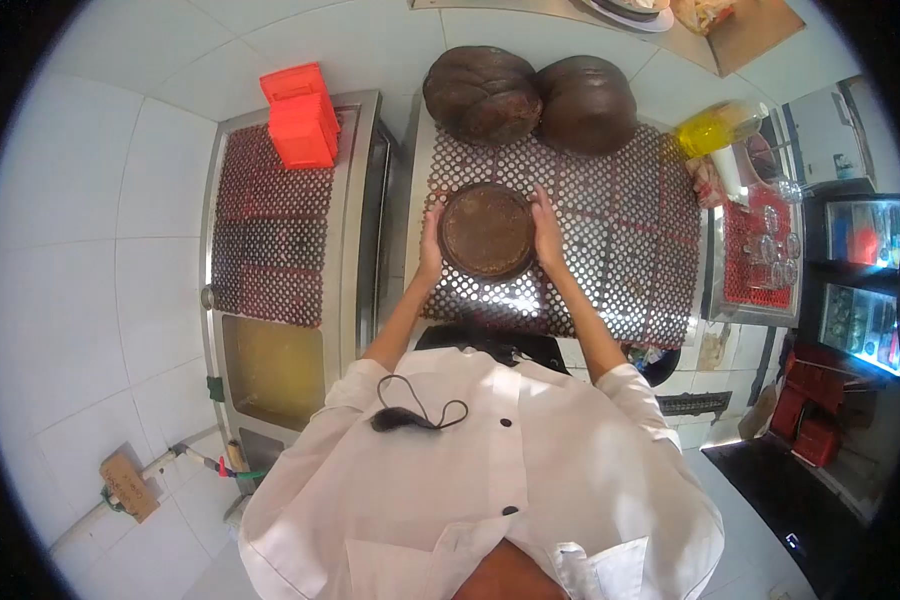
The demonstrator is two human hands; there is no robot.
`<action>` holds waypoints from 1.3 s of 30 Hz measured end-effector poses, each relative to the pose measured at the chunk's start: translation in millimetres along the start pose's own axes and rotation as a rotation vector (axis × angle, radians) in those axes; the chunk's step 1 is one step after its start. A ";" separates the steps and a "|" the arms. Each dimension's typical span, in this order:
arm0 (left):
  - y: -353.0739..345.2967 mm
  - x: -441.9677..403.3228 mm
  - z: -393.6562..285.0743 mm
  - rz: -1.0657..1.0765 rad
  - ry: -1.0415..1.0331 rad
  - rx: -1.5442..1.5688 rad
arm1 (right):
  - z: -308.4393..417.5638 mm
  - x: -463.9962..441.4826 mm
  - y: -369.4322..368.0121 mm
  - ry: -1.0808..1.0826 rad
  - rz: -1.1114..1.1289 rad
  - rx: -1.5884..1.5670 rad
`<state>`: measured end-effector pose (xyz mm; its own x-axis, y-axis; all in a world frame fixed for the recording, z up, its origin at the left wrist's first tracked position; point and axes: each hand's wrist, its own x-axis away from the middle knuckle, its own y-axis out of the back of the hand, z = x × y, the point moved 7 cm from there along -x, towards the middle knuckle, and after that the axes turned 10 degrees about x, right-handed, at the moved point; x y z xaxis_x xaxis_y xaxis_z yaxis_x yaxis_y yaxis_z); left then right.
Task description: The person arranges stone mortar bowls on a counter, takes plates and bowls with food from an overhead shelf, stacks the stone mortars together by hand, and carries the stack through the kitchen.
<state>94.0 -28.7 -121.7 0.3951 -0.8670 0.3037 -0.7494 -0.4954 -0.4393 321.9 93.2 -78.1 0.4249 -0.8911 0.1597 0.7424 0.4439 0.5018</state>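
Observation:
A round, dark brown dish (487, 232) with a raised rim sits between my two hands, over the perforated mat on the counter. My left hand (431, 243) presses against its left side, fingers pointing away from me. On the opposite side my right hand (547, 232) grips the rim with its palm turned inward. Whether the dish is a single piece or several stacked ones is hidden from above. Beyond it, two large dark brown rounded stacks (482, 97) (585, 105) stand side by side at the counter's back edge.
A black-and-red perforated mat (620, 240) covers the counter. To the left, bright red plastic pieces (302, 125) stand on a second matted counter (270, 230). At right are a bottle of yellow liquid (710, 132), several glasses (773, 250) on a red mat, and a lit fridge (862, 325).

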 end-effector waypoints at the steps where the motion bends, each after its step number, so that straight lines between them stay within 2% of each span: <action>1: -7.8 8.1 -0.9 0.004 0.018 0.058 | 5.5 -0.3 -1.7 -0.026 -0.013 -0.035; 3: -18.5 19.5 -7.2 0.012 0.046 0.169 | 16.0 -0.5 -12.1 -0.074 -0.040 -0.110; 4: -14.2 17.0 -10.6 -0.037 -0.025 0.104 | 15.6 -0.5 -19.2 -0.066 -0.097 -0.112; 7: -21.4 22.7 -26.4 -0.052 -0.042 0.280 | 13.9 23.3 -37.7 -0.105 -0.295 -0.118; 10: -21.1 19.1 -44.1 0.005 -0.121 0.126 | 21.4 71.1 -54.8 -0.174 -0.479 -0.103; 13: -6.5 10.6 -41.9 -0.042 -0.214 -0.053 | 7.9 65.0 -44.5 -0.278 -0.266 0.013; 14: 0.7 9.3 -32.7 -0.075 -0.246 -0.117 | 24.9 60.2 -25.7 -0.229 -0.151 0.301; 17: 31.9 39.3 19.1 -0.391 -0.261 0.070 | 63.4 25.3 5.1 0.089 -0.349 0.145; 20: -15.1 109.2 36.6 -0.525 0.372 0.351 | 73.7 -33.8 -15.0 0.262 -0.019 0.235; 22: -27.6 132.0 68.3 -0.506 0.738 0.420 | 69.9 -56.3 -38.7 0.177 0.193 0.196; 24: -48.9 118.0 47.5 -0.393 0.656 0.518 | 62.9 -71.2 -57.2 0.114 0.314 0.242; 26: -70.3 119.8 15.2 -0.282 0.615 0.610 | 62.3 -65.4 -56.0 0.126 0.283 0.225; 29: -68.4 122.5 8.1 -0.255 0.562 0.698 | 54.8 -53.4 -45.6 0.082 0.212 0.237; 32: -59.0 119.9 20.9 -0.177 0.502 0.643 | 33.7 -39.0 -39.8 0.011 0.201 0.219; 35: -58.2 122.0 4.4 -0.084 0.481 0.508 | 39.4 -26.5 -38.4 0.144 0.138 0.262; 39: -47.9 119.0 15.0 -0.147 0.503 0.313 | 45.8 -19.8 -48.2 0.181 0.068 0.419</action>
<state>185.0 -108.9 -77.2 0.1262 -0.6941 0.7087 -0.4837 -0.6668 -0.5669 253.9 85.1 -66.5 0.5764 -0.8140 0.0721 0.4521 0.3912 0.8016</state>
